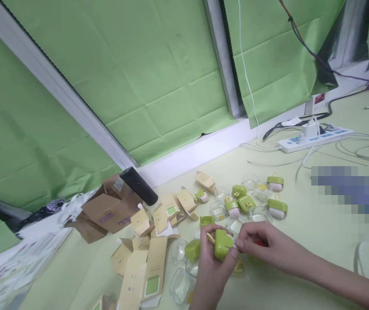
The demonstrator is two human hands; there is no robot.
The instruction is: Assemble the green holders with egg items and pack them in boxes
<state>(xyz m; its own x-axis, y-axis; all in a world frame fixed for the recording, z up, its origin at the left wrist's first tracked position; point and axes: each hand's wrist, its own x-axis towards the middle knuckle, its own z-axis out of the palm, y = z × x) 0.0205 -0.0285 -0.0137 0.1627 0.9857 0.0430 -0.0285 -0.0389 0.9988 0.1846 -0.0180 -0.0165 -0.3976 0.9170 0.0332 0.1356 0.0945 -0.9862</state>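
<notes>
My left hand (215,267) is closed around a small green plastic case (222,244) with a yellow strap loop at its left. My right hand (265,245) is pinched at the case's right edge. Part of a red thing (259,242) shows under its fingers, too hidden to name. Around both hands lie more green-capped pieces with pale rounded bodies, such as the one (277,208) at the right. Clear plastic covers (180,286) lie among them, and a green cap (192,250) rests just left of my left hand.
Opened cardboard packets (133,280) lie left of the hands. Behind them are a brown carton (107,211) and a black cylinder (138,186). A white power strip (315,138) with loose cables sits at the back right. Green sheets (171,64) cover the wall.
</notes>
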